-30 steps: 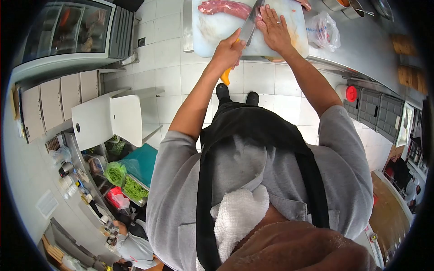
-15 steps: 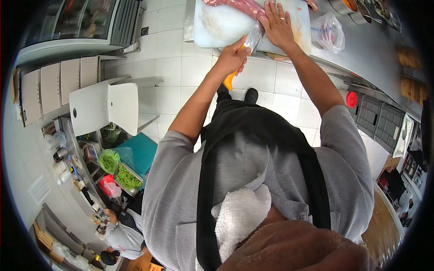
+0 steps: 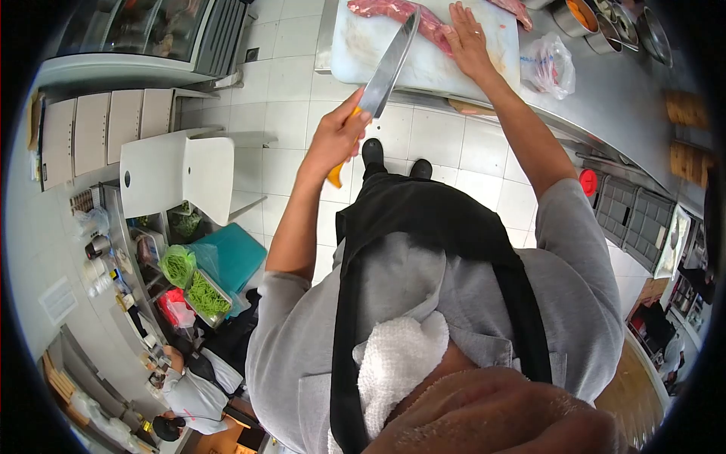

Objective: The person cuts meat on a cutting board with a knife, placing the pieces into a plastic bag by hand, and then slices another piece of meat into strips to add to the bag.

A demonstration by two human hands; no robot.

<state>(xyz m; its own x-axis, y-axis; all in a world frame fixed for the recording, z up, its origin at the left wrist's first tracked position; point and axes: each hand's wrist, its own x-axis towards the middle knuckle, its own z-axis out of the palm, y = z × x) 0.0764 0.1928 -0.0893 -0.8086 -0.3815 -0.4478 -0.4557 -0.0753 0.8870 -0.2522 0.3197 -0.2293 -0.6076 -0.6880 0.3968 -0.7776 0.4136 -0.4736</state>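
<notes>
A long knife [image 3: 390, 66] with a yellow handle is gripped in my left hand [image 3: 340, 136], its blade slanting up and its tip overlapping a strip of raw meat [image 3: 431, 29]. The meat lies across a white cutting board [image 3: 359, 64]. My right hand [image 3: 470, 45] rests at the strip's right end, fingers stretched out and a ring on one of them. Its thumb side is against the meat. Another piece of raw meat [image 3: 514, 10] shows at the board's far right corner.
Right of the board on the steel counter [image 3: 605, 91] sit a clear plastic bag [image 3: 547, 64] and metal containers [image 3: 572, 19]. A white chair [image 3: 174, 174] stands at left. Behind it are trays of green vegetables [image 3: 208, 293] and another person [image 3: 195, 390] at work.
My left hand has drawn back to the left and toward my body with the knife, whose blade now shows at full length. My right hand stays near the meat's end.
</notes>
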